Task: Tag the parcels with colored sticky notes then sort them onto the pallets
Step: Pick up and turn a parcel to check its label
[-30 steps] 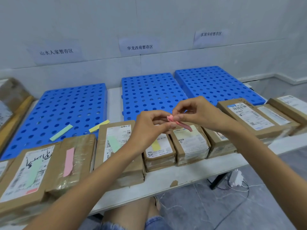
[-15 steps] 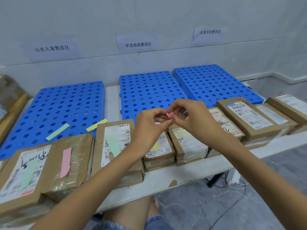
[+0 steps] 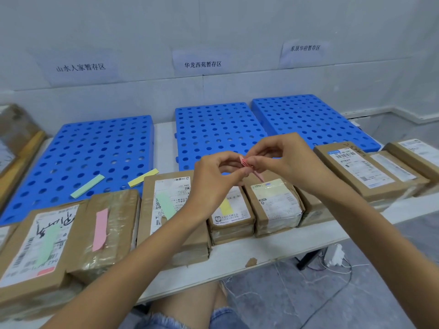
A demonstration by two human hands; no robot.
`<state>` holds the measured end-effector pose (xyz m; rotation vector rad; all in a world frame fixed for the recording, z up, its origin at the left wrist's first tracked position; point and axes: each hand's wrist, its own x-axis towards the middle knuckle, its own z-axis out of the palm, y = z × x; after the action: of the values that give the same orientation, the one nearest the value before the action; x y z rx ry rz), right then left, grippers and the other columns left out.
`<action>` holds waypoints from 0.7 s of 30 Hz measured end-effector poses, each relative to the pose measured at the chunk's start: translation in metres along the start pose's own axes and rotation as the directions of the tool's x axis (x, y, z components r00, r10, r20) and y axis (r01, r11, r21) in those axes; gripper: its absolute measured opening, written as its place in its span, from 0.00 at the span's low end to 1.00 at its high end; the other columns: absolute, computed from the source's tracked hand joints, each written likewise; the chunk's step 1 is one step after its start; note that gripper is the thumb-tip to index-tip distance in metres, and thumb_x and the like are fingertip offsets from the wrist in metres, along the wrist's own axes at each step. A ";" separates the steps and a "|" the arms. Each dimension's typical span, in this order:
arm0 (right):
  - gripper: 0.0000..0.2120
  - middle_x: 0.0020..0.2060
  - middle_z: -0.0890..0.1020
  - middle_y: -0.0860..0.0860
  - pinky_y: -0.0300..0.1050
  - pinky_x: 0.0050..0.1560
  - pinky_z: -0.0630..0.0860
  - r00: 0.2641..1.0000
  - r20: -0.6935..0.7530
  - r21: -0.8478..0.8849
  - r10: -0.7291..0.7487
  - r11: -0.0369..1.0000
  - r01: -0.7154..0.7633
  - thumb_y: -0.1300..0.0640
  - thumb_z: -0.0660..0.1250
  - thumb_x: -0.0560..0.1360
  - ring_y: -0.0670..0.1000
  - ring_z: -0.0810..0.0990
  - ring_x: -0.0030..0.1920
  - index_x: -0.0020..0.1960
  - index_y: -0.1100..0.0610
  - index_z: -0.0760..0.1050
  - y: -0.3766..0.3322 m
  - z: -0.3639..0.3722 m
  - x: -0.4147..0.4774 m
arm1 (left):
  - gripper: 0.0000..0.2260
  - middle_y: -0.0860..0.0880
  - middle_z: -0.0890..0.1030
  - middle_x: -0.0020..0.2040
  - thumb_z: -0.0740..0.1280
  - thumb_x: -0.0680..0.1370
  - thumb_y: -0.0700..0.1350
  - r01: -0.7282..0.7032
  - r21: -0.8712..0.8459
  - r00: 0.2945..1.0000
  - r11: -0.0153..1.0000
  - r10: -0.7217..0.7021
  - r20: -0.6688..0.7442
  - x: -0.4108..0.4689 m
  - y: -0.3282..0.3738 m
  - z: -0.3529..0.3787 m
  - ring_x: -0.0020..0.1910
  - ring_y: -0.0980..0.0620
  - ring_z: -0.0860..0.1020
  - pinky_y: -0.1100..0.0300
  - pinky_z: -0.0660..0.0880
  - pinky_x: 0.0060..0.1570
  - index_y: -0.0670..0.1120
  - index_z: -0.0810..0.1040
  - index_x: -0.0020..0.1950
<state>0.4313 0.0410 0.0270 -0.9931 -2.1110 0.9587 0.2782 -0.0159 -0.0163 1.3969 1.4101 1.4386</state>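
Observation:
A small pad of pink sticky notes (image 3: 245, 161) is pinched between my left hand (image 3: 215, 180) and my right hand (image 3: 282, 160), held above the row of parcels. One pink strip (image 3: 259, 176) hangs down from the pad. Brown parcels line the table's front edge: one bears a green note (image 3: 48, 243), one a pink note (image 3: 101, 230), one a green note (image 3: 165, 205), one a yellow note (image 3: 226, 206). The parcel (image 3: 275, 203) under my hands shows no note. Three blue pallets (image 3: 78, 157) (image 3: 218, 129) (image 3: 311, 119) lie behind.
A loose green note (image 3: 87, 186) and a yellow note (image 3: 143, 177) lie on the left pallet. More parcels (image 3: 361, 169) sit at the right. Paper signs (image 3: 202, 64) hang on the wall. A power adapter and cables (image 3: 335, 255) lie on the floor under the white table (image 3: 273, 245).
My hands have stayed together on the pink pad, shifting slightly. The pink strip hangs down from it again, as it did a second ago.

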 end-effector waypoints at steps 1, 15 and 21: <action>0.06 0.37 0.85 0.52 0.43 0.49 0.81 1.000 0.021 0.056 0.014 0.998 -0.015 0.57 0.73 0.71 0.50 0.84 0.40 0.44 0.59 0.83 0.000 -0.002 0.001 | 0.08 0.48 0.85 0.41 0.75 0.71 0.39 -0.003 -0.002 1.000 1.000 0.003 0.004 0.000 0.000 -0.001 0.41 0.54 0.84 0.62 0.81 0.39 0.42 0.83 0.49; 0.12 0.43 0.83 0.61 0.49 0.58 0.77 0.992 0.129 0.201 0.006 0.979 -0.032 0.53 0.71 0.69 0.60 0.82 0.47 0.46 0.61 0.81 0.002 -0.001 0.002 | 0.07 0.48 0.84 0.42 0.74 0.71 0.38 -0.068 -0.020 0.997 0.997 0.069 0.037 -0.001 0.001 -0.007 0.43 0.54 0.83 0.61 0.81 0.39 0.43 0.82 0.48; 0.14 0.36 0.81 0.55 0.49 0.54 0.77 0.986 0.165 0.217 0.015 0.975 -0.052 0.52 0.70 0.69 0.51 0.79 0.39 0.47 0.63 0.80 0.004 0.001 0.004 | 0.07 0.48 0.84 0.41 0.74 0.71 0.37 -0.082 -0.020 0.995 0.996 0.083 0.046 -0.002 0.001 -0.007 0.42 0.55 0.83 0.63 0.80 0.38 0.43 0.82 0.48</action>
<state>0.4304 0.0458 0.0237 -0.8656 -2.0670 1.2992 0.2719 -0.0200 -0.0143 1.4838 1.3210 1.4573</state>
